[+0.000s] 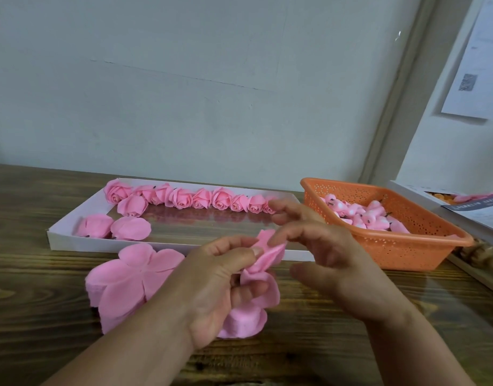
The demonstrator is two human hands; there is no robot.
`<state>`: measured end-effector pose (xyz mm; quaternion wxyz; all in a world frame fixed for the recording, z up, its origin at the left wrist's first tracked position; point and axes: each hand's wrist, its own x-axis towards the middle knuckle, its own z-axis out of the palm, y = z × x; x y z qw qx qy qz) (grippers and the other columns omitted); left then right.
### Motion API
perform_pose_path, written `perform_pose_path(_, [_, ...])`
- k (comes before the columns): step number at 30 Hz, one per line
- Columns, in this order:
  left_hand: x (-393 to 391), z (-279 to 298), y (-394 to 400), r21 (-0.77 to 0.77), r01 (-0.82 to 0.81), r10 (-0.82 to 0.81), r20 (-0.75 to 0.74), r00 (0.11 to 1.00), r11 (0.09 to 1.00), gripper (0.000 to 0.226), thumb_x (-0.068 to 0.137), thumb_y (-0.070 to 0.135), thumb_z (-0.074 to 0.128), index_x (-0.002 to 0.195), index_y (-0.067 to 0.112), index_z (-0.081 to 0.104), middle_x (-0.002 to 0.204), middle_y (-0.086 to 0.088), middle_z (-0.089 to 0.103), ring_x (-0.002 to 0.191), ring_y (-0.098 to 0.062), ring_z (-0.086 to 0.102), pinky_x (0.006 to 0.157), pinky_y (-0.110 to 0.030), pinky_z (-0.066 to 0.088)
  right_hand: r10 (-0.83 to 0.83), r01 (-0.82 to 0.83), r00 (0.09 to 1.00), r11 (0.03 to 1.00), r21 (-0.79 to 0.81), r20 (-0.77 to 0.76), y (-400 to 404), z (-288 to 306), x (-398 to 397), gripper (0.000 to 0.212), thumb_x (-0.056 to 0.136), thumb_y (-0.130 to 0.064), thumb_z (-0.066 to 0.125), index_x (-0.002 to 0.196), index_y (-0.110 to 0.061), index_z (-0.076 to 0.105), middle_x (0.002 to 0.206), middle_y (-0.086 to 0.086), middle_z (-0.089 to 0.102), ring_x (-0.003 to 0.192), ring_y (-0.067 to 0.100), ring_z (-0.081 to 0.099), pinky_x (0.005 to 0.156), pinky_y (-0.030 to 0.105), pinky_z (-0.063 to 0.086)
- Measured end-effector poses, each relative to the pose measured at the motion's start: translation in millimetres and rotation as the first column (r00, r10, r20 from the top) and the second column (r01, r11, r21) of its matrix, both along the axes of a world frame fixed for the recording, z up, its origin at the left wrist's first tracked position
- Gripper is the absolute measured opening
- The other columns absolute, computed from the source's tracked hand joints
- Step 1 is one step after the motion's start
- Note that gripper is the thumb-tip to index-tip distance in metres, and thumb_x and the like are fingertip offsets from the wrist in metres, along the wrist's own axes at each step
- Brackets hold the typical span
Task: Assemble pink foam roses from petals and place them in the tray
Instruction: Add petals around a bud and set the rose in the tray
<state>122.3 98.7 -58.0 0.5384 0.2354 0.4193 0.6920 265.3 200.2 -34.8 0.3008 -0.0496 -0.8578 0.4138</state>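
Note:
My left hand (223, 285) grips a pink foam petal piece (263, 263) above the table, thumb and fingers curled round it. My right hand (320, 252) is beside it, its fingertips pinching the petal's upper edge. A stack of large flat pink petals (131, 277) lies on the table to the left. A smaller pink petal stack (245, 323) sits under my left hand. Behind them is the white tray (59, 235) with a row of several finished pink roses (184, 197) along its far side and two more (114, 227) at its left end.
An orange perforated basket (393, 246) at the right holds several pink foam rose cores. A box with papers (462, 207) lies at the far right edge. The wooden table (31, 302) meets a pale wall behind the tray.

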Motion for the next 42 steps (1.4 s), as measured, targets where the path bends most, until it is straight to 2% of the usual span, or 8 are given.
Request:
perform_pose_path(8, [0.9,-1.1,-1.8,0.016,0.070,-0.070,-0.041,0.997,0.997,0.025,0.083,0.003,0.063,0.107,-0.001,0.066,0.077,-0.013,0.071,0.060,-0.016,0.066,0.048,-0.019,0.054,-0.137,0.137,0.991,0.991,-0.001,-0.003,-0.5,-4.5,-5.1,0.005,0.076,-0.015,0.071,0.074,-0.015,0.066,0.125,-0.010,0.056,0.122,0.004,0.049,0.101,0.021,0.037])
perform_pose_path(14, [-2.2,-0.6,-3.7,0.034,0.094,-0.091,-0.093,0.992,0.995,0.019,0.082,0.003,0.062,0.100,0.003,0.069,0.088,-0.017,0.073,0.067,-0.022,0.069,0.058,-0.024,0.057,-0.228,0.228,0.974,0.974,0.007,0.001,-6.5,-4.5,-10.9,0.010,0.084,-0.005,0.066,0.076,-0.011,0.065,0.111,-0.004,0.058,0.112,0.004,0.054,0.096,0.026,0.041])
perform_pose_path(21, [-2.4,3.5,-6.9,0.055,0.164,-0.153,-0.172,0.973,0.985,0.025,0.062,0.015,0.071,0.086,0.007,0.074,0.082,-0.018,0.072,0.069,-0.028,0.067,0.052,-0.023,0.055,-0.303,0.297,0.952,0.948,-0.113,-0.038,-8.6,-3.9,-12.3,0.020,0.076,-0.005,0.073,0.065,-0.016,0.060,0.101,-0.012,0.062,0.103,0.005,0.059,0.093,0.032,0.043])
perform_pose_path(28, [1.6,2.8,-6.6,-0.019,0.145,-0.146,-0.173,0.974,0.989,0.038,0.066,0.011,0.069,0.103,0.005,0.065,0.081,-0.014,0.072,0.065,-0.018,0.069,0.040,-0.015,0.045,-0.300,0.292,0.953,0.947,-0.137,-0.044,-6.4,-9.9,-16.3,0.016,0.077,-0.010,0.074,0.066,-0.015,0.063,0.096,-0.012,0.063,0.096,0.008,0.060,0.081,0.032,0.045])
perform_pose_path(31, [1.1,4.7,-6.7,-0.034,0.144,-0.146,-0.046,0.988,0.989,0.036,0.062,0.010,0.067,0.097,0.005,0.064,0.075,-0.016,0.070,0.060,-0.018,0.068,0.039,-0.016,0.047,-0.251,0.247,0.955,0.968,-0.043,-0.156,-7.4,-7.7,-14.3,0.012,0.074,-0.011,0.067,0.082,-0.020,0.065,0.104,-0.008,0.061,0.106,0.014,0.057,0.090,0.039,0.044])
perform_pose_path(36, [-8.7,9.2,-4.6,-0.046,0.200,-0.188,0.192,0.963,0.979,0.039,0.069,0.007,0.066,0.107,0.001,0.067,0.080,-0.016,0.069,0.064,-0.026,0.067,0.061,-0.038,0.061,-0.079,0.089,0.995,0.979,0.185,-0.062,-7.2,-0.8,-3.0,0.044,0.069,0.003,0.065,0.105,-0.023,0.065,0.142,0.003,0.042,0.137,0.014,0.036,0.108,0.017,0.026])
perform_pose_path(39, [-10.1,11.6,-5.8,-0.016,0.308,-0.294,0.252,0.922,0.951,0.019,0.075,0.006,0.066,0.093,0.006,0.073,0.074,-0.008,0.064,0.066,-0.020,0.061,0.067,-0.041,0.057,-0.078,0.060,0.995,0.968,0.243,0.063,-13.2,-1.4,-6.5,0.047,0.074,-0.003,0.066,0.111,-0.033,0.066,0.151,-0.008,0.029,0.142,0.004,0.022,0.114,0.030,0.026])
perform_pose_path(42, [-8.7,12.0,-6.6,0.002,0.343,-0.325,0.328,0.887,0.939,0.011,0.078,0.005,0.063,0.083,0.005,0.072,0.067,-0.006,0.056,0.064,-0.016,0.054,0.071,-0.032,0.050,-0.078,0.050,0.994,0.950,0.308,0.080,-19.9,-0.9,-10.7,0.045,0.076,0.003,0.065,0.106,-0.031,0.070,0.152,-0.010,0.026,0.139,0.008,0.030,0.109,0.035,0.034])
